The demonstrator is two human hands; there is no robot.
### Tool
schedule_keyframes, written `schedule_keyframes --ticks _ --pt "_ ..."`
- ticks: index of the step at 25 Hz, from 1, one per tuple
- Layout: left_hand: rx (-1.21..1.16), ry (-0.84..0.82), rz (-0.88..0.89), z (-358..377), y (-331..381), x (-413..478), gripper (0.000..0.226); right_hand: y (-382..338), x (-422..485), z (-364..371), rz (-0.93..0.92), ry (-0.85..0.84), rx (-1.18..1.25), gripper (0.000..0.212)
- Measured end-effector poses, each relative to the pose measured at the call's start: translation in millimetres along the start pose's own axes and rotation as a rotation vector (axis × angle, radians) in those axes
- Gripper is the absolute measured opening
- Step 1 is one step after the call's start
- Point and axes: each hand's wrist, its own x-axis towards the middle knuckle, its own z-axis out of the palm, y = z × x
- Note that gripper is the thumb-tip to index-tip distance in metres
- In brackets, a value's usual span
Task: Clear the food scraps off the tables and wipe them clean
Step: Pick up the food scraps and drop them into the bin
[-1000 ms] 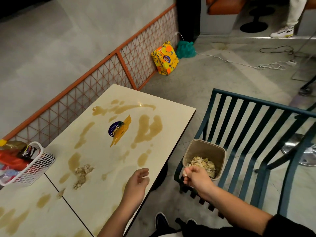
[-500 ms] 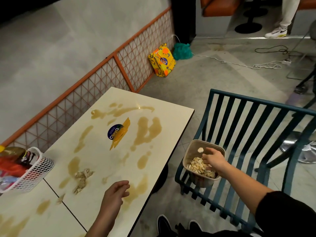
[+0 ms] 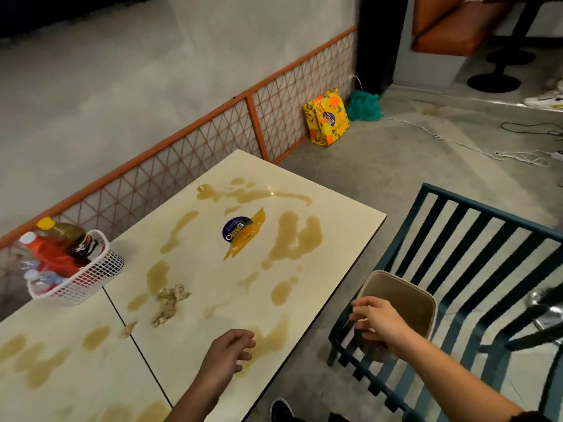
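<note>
A cream table (image 3: 213, 178) is streaked with brown sauce stains (image 3: 294, 237). A pile of food scraps (image 3: 169, 303) lies near the seam with a second table (image 3: 61, 376). A round blue sticker with an orange film (image 3: 243, 236) lies mid-table. A tan plastic bin (image 3: 408, 295) stands on a dark green slatted chair (image 3: 475, 269). My right hand (image 3: 376, 319) hovers over the bin's near rim, fingers loosely curled, holding nothing that I can see. My left hand (image 3: 227, 356) rests relaxed above the table's front edge, empty.
A white basket (image 3: 88, 280) of sauce bottles stands at the left table edge. An orange mesh fence (image 3: 213, 141) runs behind the tables. A yellow bag (image 3: 327, 118) and a green bag (image 3: 364, 106) sit on the floor. White cables (image 3: 475, 147) cross the floor.
My right hand dropped scraps into the bin and has drawn back to its near rim. My left hand shifted left along the table. My view tilted and moved.
</note>
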Motion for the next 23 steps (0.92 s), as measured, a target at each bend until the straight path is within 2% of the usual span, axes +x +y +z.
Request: schedule_keyframes --ticks 11,15,23 --pt "0.035 -0.031 -0.066 -83.1 -48.2 44.4 0.019 -91.4 -14.9 144.7 -0.127 -0.208 -0.361 0.016" --pt "0.064 0.072 -0.047 -126.2 -76.1 58.7 0.017 -110.6 -12.2 206.7 -0.172 -0.296 -0.541 0.016" --pt "0.363 0.292 -0.014 -227.5 -125.1 106.0 0.023 -130.2 -1.7 311.1 -0.277 -0.449 -0.926 0.016"
